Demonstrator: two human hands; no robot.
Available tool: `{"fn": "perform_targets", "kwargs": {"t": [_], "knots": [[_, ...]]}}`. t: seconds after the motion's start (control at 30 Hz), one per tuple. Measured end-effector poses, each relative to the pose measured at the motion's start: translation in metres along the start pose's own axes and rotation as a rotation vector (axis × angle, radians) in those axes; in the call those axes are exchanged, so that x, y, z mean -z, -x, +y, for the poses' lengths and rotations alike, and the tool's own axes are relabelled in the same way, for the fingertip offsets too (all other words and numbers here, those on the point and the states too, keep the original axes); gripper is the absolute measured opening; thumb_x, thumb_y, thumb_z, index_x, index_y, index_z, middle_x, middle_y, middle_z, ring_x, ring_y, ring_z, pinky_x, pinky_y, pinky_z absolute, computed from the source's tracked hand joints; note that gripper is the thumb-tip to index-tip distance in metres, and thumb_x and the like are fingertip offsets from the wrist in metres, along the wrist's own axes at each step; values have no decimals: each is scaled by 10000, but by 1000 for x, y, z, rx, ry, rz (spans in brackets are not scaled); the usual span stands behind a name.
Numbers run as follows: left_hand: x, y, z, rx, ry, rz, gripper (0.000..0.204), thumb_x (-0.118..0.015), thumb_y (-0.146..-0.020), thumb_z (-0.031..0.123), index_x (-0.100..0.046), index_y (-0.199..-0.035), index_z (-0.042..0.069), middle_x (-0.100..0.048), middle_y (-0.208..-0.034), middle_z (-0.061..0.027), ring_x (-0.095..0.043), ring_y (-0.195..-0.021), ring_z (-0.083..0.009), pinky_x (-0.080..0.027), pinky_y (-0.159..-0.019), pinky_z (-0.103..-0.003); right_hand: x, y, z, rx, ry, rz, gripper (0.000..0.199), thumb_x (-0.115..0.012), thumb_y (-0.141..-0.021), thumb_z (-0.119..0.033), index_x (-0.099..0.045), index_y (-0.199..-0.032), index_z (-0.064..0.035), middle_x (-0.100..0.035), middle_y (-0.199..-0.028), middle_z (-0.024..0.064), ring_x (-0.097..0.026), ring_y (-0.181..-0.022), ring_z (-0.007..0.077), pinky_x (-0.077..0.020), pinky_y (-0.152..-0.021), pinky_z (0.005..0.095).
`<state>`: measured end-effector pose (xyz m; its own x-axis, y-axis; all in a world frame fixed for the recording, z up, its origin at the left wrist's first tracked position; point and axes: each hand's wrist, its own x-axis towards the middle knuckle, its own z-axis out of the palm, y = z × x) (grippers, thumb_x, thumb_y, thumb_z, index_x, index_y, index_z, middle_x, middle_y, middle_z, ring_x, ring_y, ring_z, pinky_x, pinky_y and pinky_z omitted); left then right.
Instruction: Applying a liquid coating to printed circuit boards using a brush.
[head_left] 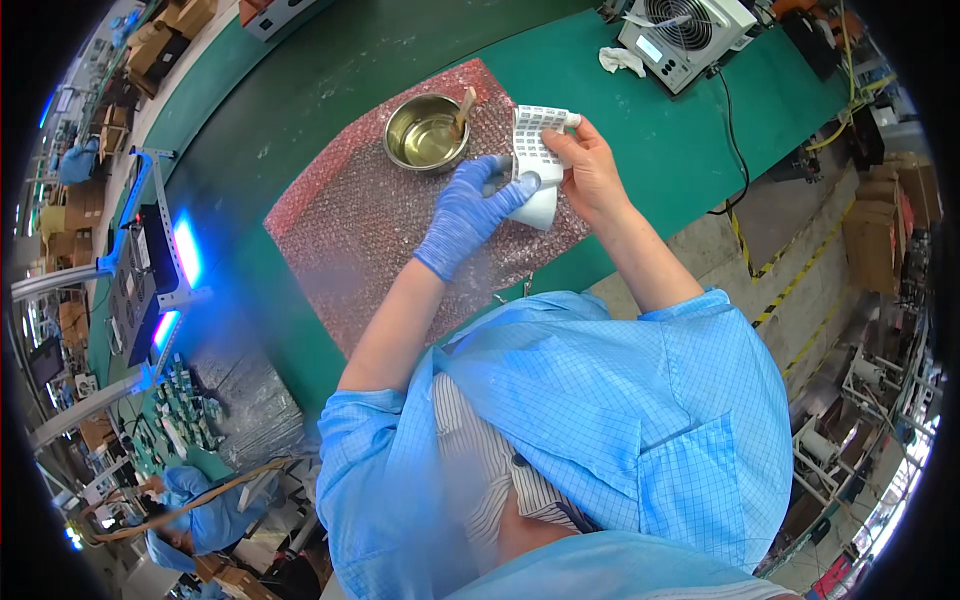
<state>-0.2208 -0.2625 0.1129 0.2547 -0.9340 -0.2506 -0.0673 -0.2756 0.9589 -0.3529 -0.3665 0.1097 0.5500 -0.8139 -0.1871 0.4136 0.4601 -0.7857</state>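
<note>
Between my hands is a strip of white labels (533, 122), with rows of small dark print and a blank lower end that curls. My left hand (468, 208), in a blue knit glove, grips the strip's lower part between thumb and fingers. Bare, my right hand (592, 172) pinches its right edge near the top. Just beyond the left hand stands a round metal bowl (389, 140) of yellowish clear liquid. A wooden-handled tool (465, 108) leans in it, its lower end hard to make out. Pinkish bubble wrap (345, 215) lies under the bowl and my hands.
On the green table (560, 60), a fan unit (660, 55) with a black cable (740, 150) stands at the far right, beside a crumpled white tissue (622, 61). A frame with blue lights (187, 250) rises at left. A co-worker (215, 510) sits lower left.
</note>
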Motion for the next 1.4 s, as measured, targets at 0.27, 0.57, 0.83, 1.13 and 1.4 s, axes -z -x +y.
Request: {"fn": "perform_targets", "kwargs": {"t": [0.27,0.57,0.83,1.13,1.4], "knots": [[12,-3,16,-82,412,-31,594,-688,-793,359,-471,-1207,-7,-571,-1063,-106,-552,-987,-147,-466,-850,-292,-7,12,-8,-31,233,-134,288,-592,-819,7,-516,-1096,-11,-631,-973,81,-620,-868,134,-513,-781,270],[7,8,13,-115,349,166,169,-682,-809,141,-632,-901,8,-603,-781,-3,-528,-708,-58,-465,-675,-213,-15,27,-7,-3,430,-231,461,-627,-759,55,-455,-1182,-4,-628,-965,68,-611,-869,118,-501,-771,250],[0,19,9,-235,277,395,130,-688,-804,121,-641,-820,0,-578,-709,25,-488,-635,-30,-421,-556,-185,-5,63,-4,-183,634,-217,363,-621,-843,-160,-499,-1144,3,-644,-953,65,-606,-825,100,-481,-694,226],[-4,34,1,-387,281,461,160,-700,-803,163,-632,-777,21,-547,-662,41,-443,-595,-31,-389,-532,-193,-6,109,8,29,719,86,267,-588,-882,-181,-542,-1088,-19,-615,-951,37,-579,-825,84,-476,-713,237],[-29,27,12,-398,420,359,174,-681,-819,148,-591,-738,23,-537,-679,35,-440,-614,-31,-385,-546,-187,-15,136,9,413,1028,272,249,-626,-851,-169,-584,-1035,-7,-633,-888,31,-580,-815,98,-466,-721,226]]}}
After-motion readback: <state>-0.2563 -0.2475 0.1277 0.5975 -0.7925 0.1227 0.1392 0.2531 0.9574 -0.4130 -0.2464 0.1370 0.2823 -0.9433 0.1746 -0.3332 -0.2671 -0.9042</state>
